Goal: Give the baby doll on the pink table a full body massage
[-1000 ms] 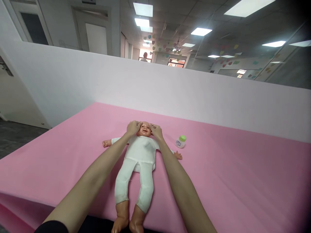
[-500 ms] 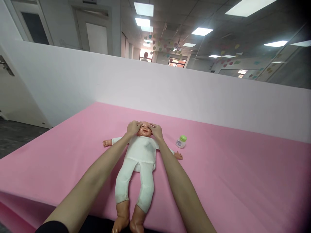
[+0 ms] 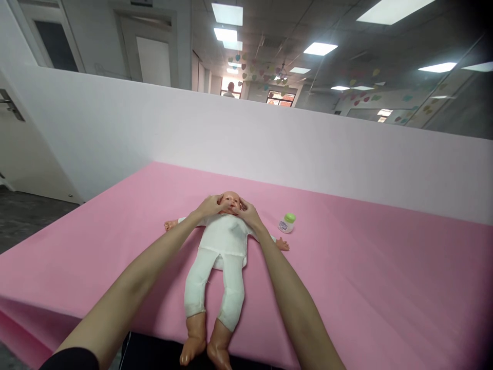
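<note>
A baby doll (image 3: pixel 224 237) in white clothing lies on its back on the pink cover, arms spread and bare feet pointing toward me. My left hand (image 3: pixel 210 206) cups the left side of its face, with the thumb reaching in by the mouth. On the other side my right hand (image 3: pixel 249 213) holds the cheek, its thumb also close to the mouth. The doll's eyes and forehead show between my hands, while the fingers partly hide its cheeks. Beyond the doll's hand on the right stands a small clear jar (image 3: pixel 286 225) with a green lid.
The pink-covered table (image 3: pixel 346 277) meets a low white wall (image 3: pixel 246 133) at its far side. A door with a handle (image 3: pixel 12 105) is at the left. Past the wall, a person (image 3: pixel 230 90) is visible far off near a window.
Both thumbs have moved down the doll's face, from the forehead and eye area to around the mouth. My hands have turned slightly and still rest on its head. The jar has stayed put.
</note>
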The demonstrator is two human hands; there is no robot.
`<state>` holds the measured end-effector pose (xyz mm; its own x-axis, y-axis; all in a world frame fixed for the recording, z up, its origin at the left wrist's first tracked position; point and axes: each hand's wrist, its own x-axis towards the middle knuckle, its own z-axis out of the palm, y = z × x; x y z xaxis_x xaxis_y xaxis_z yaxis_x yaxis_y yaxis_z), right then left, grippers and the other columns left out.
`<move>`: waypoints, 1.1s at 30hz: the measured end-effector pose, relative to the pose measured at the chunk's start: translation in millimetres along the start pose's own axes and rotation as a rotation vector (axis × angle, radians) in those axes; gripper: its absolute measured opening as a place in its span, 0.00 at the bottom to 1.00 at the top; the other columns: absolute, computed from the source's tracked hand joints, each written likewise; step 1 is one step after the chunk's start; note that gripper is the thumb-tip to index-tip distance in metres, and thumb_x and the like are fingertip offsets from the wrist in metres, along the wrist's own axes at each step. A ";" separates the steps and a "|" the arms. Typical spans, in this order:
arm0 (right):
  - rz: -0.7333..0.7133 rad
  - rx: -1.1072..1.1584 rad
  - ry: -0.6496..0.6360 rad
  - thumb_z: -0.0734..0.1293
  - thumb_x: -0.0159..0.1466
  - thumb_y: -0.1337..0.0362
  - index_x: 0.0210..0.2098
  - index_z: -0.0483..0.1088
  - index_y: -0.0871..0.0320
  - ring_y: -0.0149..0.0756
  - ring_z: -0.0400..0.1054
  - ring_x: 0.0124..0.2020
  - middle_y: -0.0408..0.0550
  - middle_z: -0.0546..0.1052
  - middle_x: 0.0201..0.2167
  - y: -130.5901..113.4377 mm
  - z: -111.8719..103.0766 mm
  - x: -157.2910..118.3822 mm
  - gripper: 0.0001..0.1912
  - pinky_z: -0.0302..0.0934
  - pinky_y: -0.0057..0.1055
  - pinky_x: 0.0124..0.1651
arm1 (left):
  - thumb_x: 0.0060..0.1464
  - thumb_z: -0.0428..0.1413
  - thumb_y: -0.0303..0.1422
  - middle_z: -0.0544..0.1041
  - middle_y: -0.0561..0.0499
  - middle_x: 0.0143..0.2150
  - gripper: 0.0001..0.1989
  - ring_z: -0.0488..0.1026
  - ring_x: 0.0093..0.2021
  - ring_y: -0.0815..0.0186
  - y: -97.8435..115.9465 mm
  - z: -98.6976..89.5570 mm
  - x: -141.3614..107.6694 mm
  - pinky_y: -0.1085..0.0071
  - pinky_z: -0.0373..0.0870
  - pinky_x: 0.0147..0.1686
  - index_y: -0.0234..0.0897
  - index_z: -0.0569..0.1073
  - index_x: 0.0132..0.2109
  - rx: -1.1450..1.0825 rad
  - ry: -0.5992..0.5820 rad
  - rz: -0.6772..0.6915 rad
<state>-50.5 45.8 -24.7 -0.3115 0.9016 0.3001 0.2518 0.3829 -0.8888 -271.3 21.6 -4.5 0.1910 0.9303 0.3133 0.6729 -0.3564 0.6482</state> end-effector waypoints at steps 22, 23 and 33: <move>-0.031 -0.011 -0.110 0.80 0.54 0.57 0.71 0.64 0.57 0.53 0.66 0.65 0.55 0.73 0.65 -4.0 -9.5 -7.5 0.49 0.60 0.45 0.67 | 0.55 0.61 0.53 0.81 0.46 0.41 0.31 0.75 0.39 0.57 -20.6 -3.5 -17.0 0.67 0.67 0.37 0.32 0.79 0.54 -0.136 -0.017 0.077; -0.025 -0.015 -0.098 0.81 0.52 0.56 0.71 0.62 0.57 0.55 0.65 0.65 0.56 0.72 0.65 -2.7 -6.5 -8.2 0.51 0.60 0.46 0.67 | 0.53 0.62 0.55 0.81 0.45 0.42 0.34 0.75 0.40 0.56 -18.1 0.1 -17.7 0.67 0.67 0.38 0.32 0.78 0.56 -0.082 0.015 0.053; 0.009 0.006 -0.090 0.78 0.57 0.56 0.75 0.54 0.56 0.51 0.65 0.67 0.53 0.68 0.69 8.8 2.8 -6.9 0.52 0.60 0.47 0.69 | 0.55 0.61 0.55 0.76 0.52 0.31 0.32 0.72 0.33 0.60 -17.7 16.7 -19.5 0.69 0.62 0.34 0.35 0.76 0.57 0.052 0.109 -0.013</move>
<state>-48.8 42.3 -35.6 -0.3908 0.8831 0.2598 0.2494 0.3732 -0.8936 -275.0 11.2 -33.7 0.1049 0.9188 0.3805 0.7116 -0.3367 0.6167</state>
